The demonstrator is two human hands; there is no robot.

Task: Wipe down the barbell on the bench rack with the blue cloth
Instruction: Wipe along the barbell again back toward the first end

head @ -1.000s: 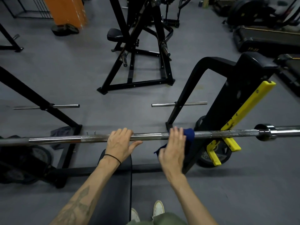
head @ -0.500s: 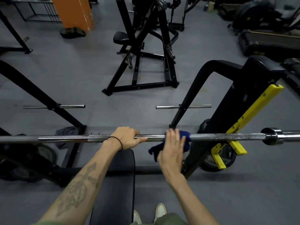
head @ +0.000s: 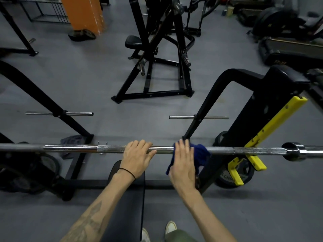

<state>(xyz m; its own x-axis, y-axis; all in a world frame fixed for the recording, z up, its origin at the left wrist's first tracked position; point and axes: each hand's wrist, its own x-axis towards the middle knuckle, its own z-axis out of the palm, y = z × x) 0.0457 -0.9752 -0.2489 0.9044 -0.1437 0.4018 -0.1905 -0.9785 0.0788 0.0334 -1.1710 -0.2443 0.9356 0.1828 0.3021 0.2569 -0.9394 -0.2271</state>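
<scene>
Grey gym floor, black racks behind. Barbell [head: 78,148] across bench rack [head: 258,119], chrome, knurled. Blue cloth [head: 201,151] bunched, soft, back rightward along shaft from half-second ago; wiping mid-stroke. Right hand [head: 182,165] fingers straight, pressing cloth. Left hand [head: 138,158] fingers curled over bar.

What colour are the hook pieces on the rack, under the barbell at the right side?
Yellow hooks, seen in the head view, below the barbell.

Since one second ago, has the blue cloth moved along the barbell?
Yes. The blue cloth, under the right hand, slid left along the barbell, away from the yellow hook.
</scene>
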